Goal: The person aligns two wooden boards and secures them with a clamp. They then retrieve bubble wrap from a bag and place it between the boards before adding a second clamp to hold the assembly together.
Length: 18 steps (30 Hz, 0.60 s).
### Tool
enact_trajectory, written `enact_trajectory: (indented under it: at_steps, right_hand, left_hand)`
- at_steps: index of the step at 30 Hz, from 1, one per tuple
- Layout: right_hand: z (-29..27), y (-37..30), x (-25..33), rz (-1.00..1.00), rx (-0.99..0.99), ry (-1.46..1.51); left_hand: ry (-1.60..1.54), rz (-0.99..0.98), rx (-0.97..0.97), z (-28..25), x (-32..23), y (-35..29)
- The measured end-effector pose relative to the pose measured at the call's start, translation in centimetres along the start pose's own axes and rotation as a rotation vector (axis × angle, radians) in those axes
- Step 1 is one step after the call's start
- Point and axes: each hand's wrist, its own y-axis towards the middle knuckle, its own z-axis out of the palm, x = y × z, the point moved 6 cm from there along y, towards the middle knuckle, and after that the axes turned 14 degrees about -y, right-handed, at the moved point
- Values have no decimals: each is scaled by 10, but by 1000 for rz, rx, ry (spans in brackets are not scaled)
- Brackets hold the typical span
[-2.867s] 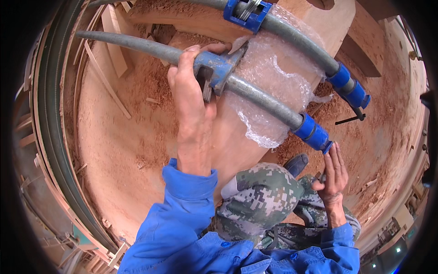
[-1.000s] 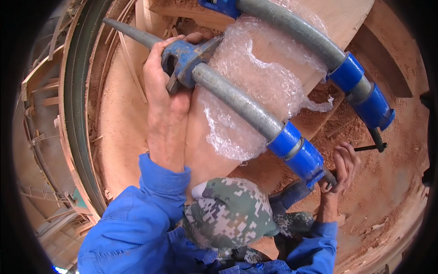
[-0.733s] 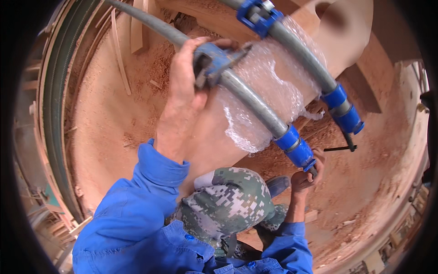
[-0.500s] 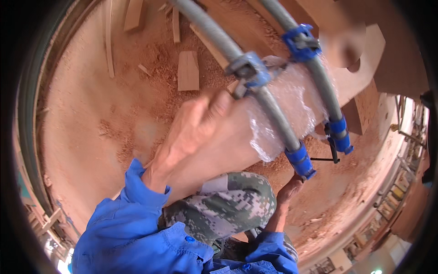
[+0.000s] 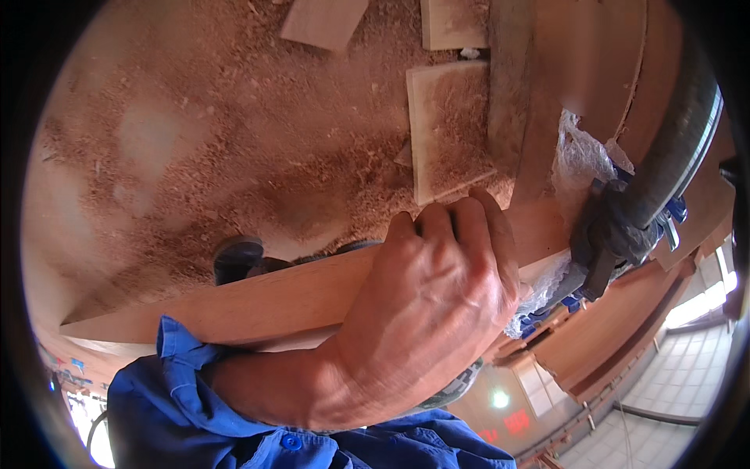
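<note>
My left hand (image 5: 433,293), closed, has its fingers curled over a long reddish wooden piece (image 5: 234,306). The piece runs from the left toward the right, tapering to a point at its left end. To the right of that hand, a grey pipe clamp (image 5: 678,156) with dark and blue fittings crosses the wood. Clear plastic wrap (image 5: 580,152) is bunched beside the clamp. My right hand is out of sight.
Sawdust and shavings cover the floor (image 5: 195,156). A pale board (image 5: 449,125) and a wood offcut (image 5: 324,22) lie on it. A dark shoe (image 5: 237,256) shows beyond the wooden piece. Large wooden panels (image 5: 633,328) stand at the right.
The view has swung and come closer to the wood. The clamp now appears at the far right. My left hand still grips the wooden piece; my right hand has left the view.
</note>
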Motion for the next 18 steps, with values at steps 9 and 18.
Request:
enact_trajectory:
  at_steps: [9,18]
  right_hand:
    - [3,-4,-3,49,-62,49]
    - [31,8,-9,118,-161,232]
  left_hand:
    - [-18,-75,98,0,-1,-1]
    - [-3,-106,201,2,8,0]
